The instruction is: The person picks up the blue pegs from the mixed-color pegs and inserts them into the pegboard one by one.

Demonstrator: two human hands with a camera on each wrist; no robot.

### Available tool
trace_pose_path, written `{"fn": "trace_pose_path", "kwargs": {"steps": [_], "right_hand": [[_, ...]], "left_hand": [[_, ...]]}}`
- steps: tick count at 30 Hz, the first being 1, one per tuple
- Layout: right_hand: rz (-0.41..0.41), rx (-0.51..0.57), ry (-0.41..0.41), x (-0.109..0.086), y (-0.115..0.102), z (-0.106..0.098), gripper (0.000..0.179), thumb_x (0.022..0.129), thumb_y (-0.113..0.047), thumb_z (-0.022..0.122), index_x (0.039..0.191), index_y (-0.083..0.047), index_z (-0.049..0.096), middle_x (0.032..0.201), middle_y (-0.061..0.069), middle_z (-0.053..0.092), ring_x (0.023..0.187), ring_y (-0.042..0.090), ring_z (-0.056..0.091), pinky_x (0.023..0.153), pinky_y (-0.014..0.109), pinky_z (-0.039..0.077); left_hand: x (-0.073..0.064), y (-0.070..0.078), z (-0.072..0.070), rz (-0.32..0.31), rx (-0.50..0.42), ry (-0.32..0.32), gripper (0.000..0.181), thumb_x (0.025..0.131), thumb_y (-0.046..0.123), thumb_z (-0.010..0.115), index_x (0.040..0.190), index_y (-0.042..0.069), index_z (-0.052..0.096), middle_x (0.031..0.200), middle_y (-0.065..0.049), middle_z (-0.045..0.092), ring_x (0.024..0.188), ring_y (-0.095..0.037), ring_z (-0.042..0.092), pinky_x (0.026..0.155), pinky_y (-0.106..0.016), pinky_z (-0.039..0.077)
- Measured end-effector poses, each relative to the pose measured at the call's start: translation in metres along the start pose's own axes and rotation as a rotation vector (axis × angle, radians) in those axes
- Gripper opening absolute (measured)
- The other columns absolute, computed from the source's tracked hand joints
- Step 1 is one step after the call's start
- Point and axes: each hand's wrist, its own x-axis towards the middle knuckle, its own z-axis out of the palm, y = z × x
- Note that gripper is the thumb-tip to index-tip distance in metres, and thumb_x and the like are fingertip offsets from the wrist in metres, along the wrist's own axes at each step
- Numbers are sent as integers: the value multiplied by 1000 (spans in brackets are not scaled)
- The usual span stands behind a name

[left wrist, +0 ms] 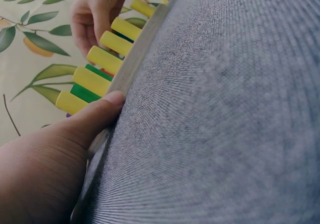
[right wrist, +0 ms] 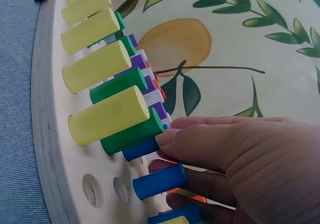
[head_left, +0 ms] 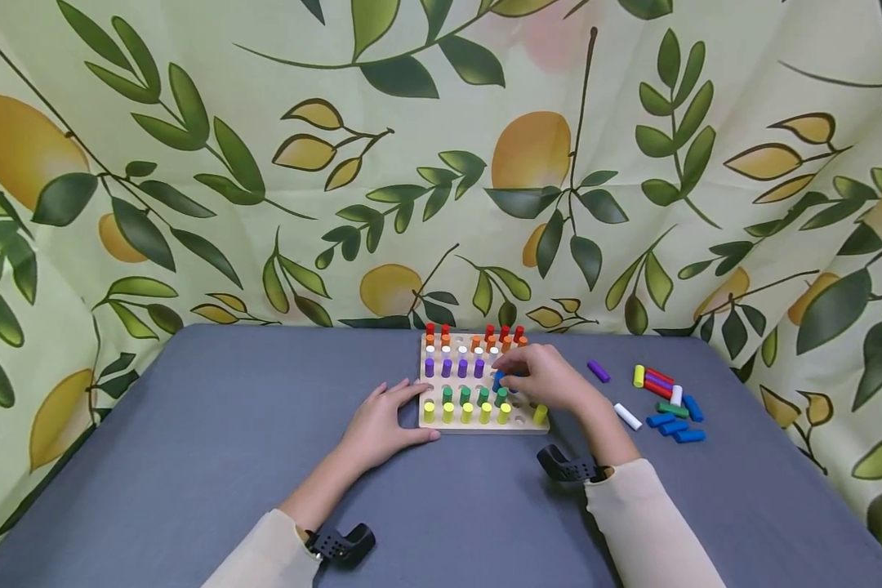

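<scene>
So the blue peg (right wrist: 142, 149) is standing at the blue row of the wooden pegboard (head_left: 523, 428), between the purple and green rows. The right hand (head_left: 542, 377) is pinching it between thumb and fingertips; whether it's sitting fully in its hole, I can't tell, since the fingers are covering part of it. Another blue peg (right wrist: 160, 180) is standing right beside those fingers.

The left hand (head_left: 382, 420) isn't wrapping around anything: its fingers are stretching out spread at the board's left side, and its thumb is pressing against the near edge, close to the corner.

Around the pinched peg, green pegs (head_left: 465, 396) and then yellow pegs (head_left: 466, 412) are lining up toward the person, with one yellow peg (head_left: 540, 414) standing apart at the right end. Purple, white, orange and red rows are running toward the back.

Off to the right, a bunch of loose pegs is lying on the grey-blue table (head_left: 228, 457): a purple one (head_left: 599, 371) and a white one (head_left: 627, 416) are resting nearer the board, and a mixed-colour cluster is sitting a bit further out. Behind it all, a fruit-and-leaf cloth (head_left: 426, 114) is hanging.
</scene>
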Motion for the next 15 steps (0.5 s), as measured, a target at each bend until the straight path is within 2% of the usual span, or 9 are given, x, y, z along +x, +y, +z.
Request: {"fn": "trace_pose_path", "kwargs": {"steps": [5, 10, 15], "right_hand": [[-18, -32, 30, -4, -6, -6, 20, 93, -11, 72, 112, -8, 75, 101, 3, 77, 93, 15, 71, 87, 41, 62], [-39, -69, 100, -25, -2, -20, 22, 93, -10, 71, 114, -4, 75, 107, 10, 77, 99, 23, 72, 93, 50, 60], [0, -101, 214, -45, 7, -33, 23, 93, -10, 71, 115, -4, 74, 108, 12, 77, 100, 27, 72, 91, 51, 61]], "left_hand": [[-1, -1, -4, -13, 1, 4, 74, 76, 49, 86, 141, 22, 62, 149, -10, 57, 147, -40, 41, 123, -62, 29], [0, 1, -2, -9, -6, -12, 75, 76, 50, 86, 141, 22, 61, 150, -12, 56, 148, -39, 41, 124, -60, 27], [1, 0, -3, 18, -11, -14, 75, 77, 48, 86, 141, 20, 61, 149, -12, 57, 147, -34, 44, 127, -57, 24]]}}
